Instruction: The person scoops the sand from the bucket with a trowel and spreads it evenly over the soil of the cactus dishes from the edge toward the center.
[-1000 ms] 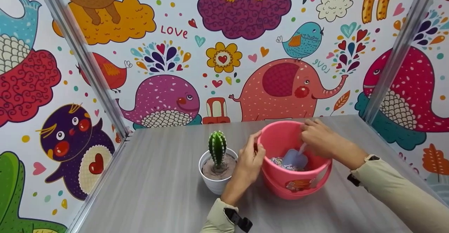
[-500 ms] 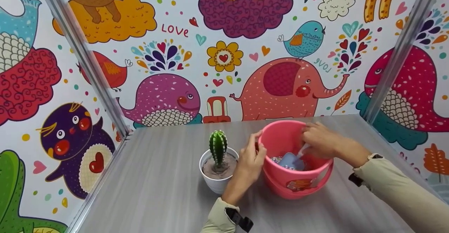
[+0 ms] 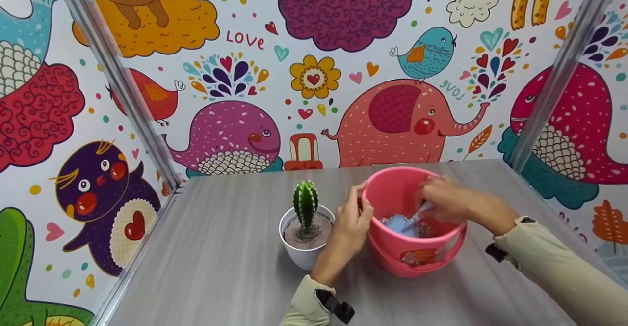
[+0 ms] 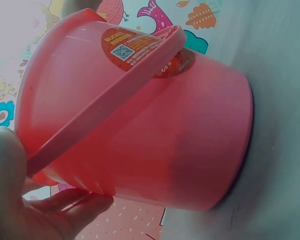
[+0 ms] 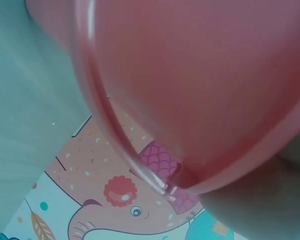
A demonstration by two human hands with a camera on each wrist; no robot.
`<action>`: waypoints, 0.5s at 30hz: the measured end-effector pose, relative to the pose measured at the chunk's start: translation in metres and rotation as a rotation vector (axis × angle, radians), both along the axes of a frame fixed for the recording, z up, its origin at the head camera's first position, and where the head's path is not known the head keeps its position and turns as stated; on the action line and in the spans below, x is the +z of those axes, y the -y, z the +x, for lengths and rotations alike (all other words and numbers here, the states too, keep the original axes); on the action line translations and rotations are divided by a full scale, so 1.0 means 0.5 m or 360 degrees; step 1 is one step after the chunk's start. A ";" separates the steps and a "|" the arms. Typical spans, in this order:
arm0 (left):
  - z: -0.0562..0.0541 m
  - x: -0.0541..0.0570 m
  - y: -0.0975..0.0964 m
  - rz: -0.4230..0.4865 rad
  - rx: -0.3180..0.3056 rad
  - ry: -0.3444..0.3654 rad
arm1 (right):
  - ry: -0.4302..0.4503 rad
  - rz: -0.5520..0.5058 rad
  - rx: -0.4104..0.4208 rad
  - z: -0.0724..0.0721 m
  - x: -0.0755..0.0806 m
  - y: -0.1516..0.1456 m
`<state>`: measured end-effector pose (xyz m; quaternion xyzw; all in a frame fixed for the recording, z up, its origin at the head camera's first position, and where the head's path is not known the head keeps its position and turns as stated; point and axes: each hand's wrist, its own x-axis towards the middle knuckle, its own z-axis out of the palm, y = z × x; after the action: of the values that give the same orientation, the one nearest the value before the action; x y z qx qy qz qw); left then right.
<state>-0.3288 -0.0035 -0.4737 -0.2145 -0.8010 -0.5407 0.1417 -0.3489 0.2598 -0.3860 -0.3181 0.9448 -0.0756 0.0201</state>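
A pink bucket [image 3: 392, 257] stands on the table, its handle hanging down the near side. My left hand [image 3: 346, 225] holds its left rim; in the left wrist view the fingers [image 4: 92, 212] lie against the outer wall. Inside the bucket, my right hand [image 3: 449, 201] grips the handle of a small blue-grey shovel [image 3: 401, 224]. The shovel's blade rests low among multicoloured granules [image 3: 426, 229], toward the left side. Pink bucket wall [image 5: 190, 75] fills most of the right wrist view, hiding the shovel there.
Left of the bucket, close by my left wrist, a green cactus [image 3: 306, 205] stands in a white pot [image 3: 305, 257] of brownish filling. Grey wood-grain table [image 3: 221, 257] runs back to a cartoon-printed wall [image 3: 314, 120], with metal posts [image 3: 122, 90] at the corners.
The shovel blade has moved left through the granules, its handle now leaning more to the right. My right hand has dropped slightly deeper into the bucket. The left hand keeps its hold.
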 end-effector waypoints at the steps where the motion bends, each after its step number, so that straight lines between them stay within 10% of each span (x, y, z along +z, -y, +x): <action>1: 0.000 0.000 0.000 -0.0003 0.0002 0.0002 | 0.0001 0.0003 -0.0012 0.000 0.000 0.001; 15: -0.002 0.001 -0.002 0.0003 0.0012 -0.0027 | 0.0038 -0.0089 0.0079 -0.002 -0.012 -0.010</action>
<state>-0.3300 -0.0024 -0.4732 -0.2159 -0.8000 -0.5391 0.1506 -0.3499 0.2647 -0.3918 -0.3410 0.9339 -0.1052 0.0243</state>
